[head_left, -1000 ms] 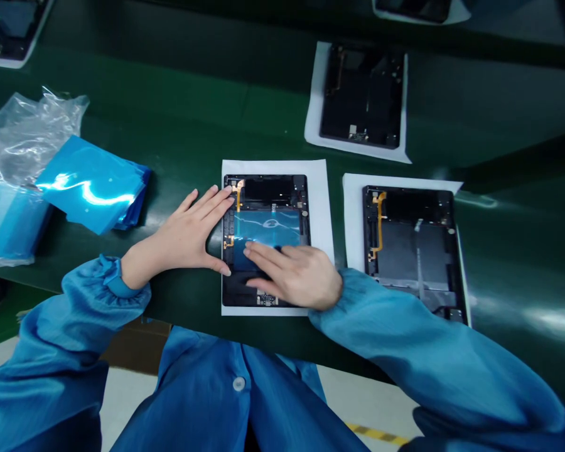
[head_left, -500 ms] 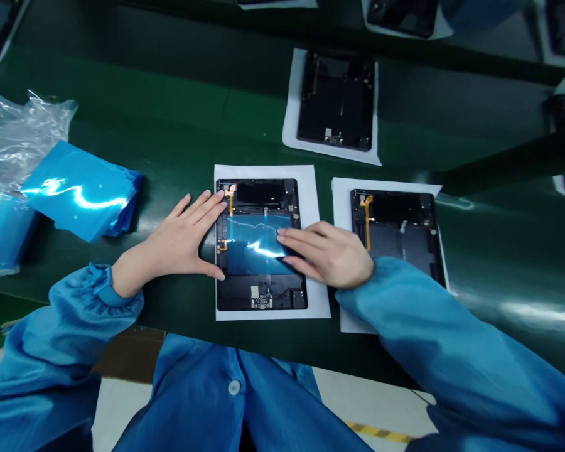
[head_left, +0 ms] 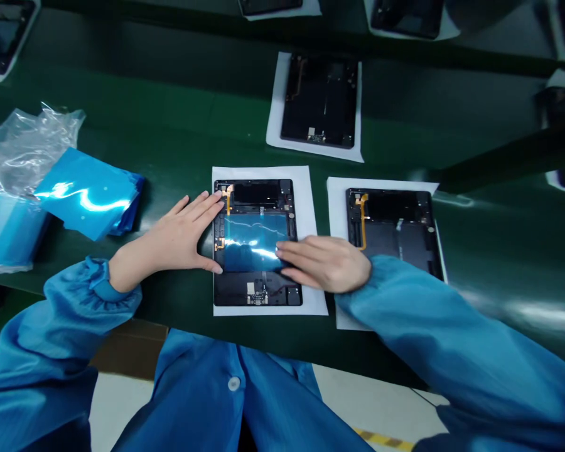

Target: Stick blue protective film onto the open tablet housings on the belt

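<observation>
An opened black tablet body (head_left: 257, 242) lies on a white sheet (head_left: 311, 207) near the belt's front edge. A shiny blue film (head_left: 252, 238) covers its middle. My left hand (head_left: 179, 235) lies flat against the tablet's left edge, fingers spread. My right hand (head_left: 327, 262) rests with its fingertips pressing on the film's lower right corner. Neither hand grips anything.
A second open tablet (head_left: 390, 229) lies on a white sheet to the right, a third (head_left: 320, 100) behind. A stack of blue films (head_left: 87, 194) and a clear plastic bag (head_left: 19, 150) sit at the left. More tablets line the far edge of the green belt (head_left: 169, 107).
My right hand slid from the film's lower left across to its right side, then down to the lower right corner. My left hand stayed at the tablet's left edge.
</observation>
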{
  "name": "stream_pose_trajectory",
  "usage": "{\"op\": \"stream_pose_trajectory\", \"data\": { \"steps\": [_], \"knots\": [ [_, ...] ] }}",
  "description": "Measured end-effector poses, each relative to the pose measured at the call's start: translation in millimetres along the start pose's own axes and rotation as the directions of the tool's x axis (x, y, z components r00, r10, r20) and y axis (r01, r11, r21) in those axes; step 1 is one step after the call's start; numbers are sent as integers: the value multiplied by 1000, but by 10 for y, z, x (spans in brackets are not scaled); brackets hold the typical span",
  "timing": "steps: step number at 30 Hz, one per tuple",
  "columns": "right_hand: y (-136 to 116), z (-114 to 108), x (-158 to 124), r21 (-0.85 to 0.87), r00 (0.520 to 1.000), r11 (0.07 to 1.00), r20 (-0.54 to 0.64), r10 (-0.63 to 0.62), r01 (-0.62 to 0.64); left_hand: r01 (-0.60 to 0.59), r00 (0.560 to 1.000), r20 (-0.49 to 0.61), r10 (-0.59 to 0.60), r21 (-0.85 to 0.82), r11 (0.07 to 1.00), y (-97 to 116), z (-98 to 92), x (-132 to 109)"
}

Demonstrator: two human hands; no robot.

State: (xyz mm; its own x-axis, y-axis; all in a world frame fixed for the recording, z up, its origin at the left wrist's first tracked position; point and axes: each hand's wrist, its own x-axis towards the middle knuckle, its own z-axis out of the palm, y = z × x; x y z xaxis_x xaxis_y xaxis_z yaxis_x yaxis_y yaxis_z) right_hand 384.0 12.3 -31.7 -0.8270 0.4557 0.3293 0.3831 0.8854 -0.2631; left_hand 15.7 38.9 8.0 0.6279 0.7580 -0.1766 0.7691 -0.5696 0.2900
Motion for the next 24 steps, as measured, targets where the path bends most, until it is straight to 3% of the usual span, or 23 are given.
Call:
{"op": "stream_pose_trajectory", "data": {
  "steps": [3,5,6,7,9,11,14,18,21,24],
  "knots": [
    [182,45,144,-5,988,988,-8,153,-153,80,997,-4,-80,96,992,124,-218,316],
    [178,35,194,14,958,962,-88,273,-273,175,981,-111,-161,133,976,210,-294,624],
    [136,20,198,25,920,933,-159,357,-358,212,968,-169,-188,139,967,240,-306,781],
    [76,0,187,39,859,887,-233,456,-460,238,957,-202,-208,143,961,255,-303,925],
    [-61,-46,132,95,685,738,-309,659,-668,255,956,-184,-228,140,957,236,-275,1144],
    [-170,-86,60,161,534,575,-238,811,-802,225,972,-99,-214,117,967,170,-246,1245],
    [-241,-119,-1,257,436,431,-37,899,-865,137,990,-29,-135,75,988,71,-230,1214],
    [-303,-147,91,413,386,295,157,909,-862,86,992,-103,-79,64,994,34,-257,1048],
    [-388,-175,243,438,443,301,267,856,-847,71,980,-187,-69,4,997,-6,-359,928],
    [-376,-179,459,481,518,371,216,828,-794,81,930,-350,-108,-92,992,-111,-538,751]
  ]
}}
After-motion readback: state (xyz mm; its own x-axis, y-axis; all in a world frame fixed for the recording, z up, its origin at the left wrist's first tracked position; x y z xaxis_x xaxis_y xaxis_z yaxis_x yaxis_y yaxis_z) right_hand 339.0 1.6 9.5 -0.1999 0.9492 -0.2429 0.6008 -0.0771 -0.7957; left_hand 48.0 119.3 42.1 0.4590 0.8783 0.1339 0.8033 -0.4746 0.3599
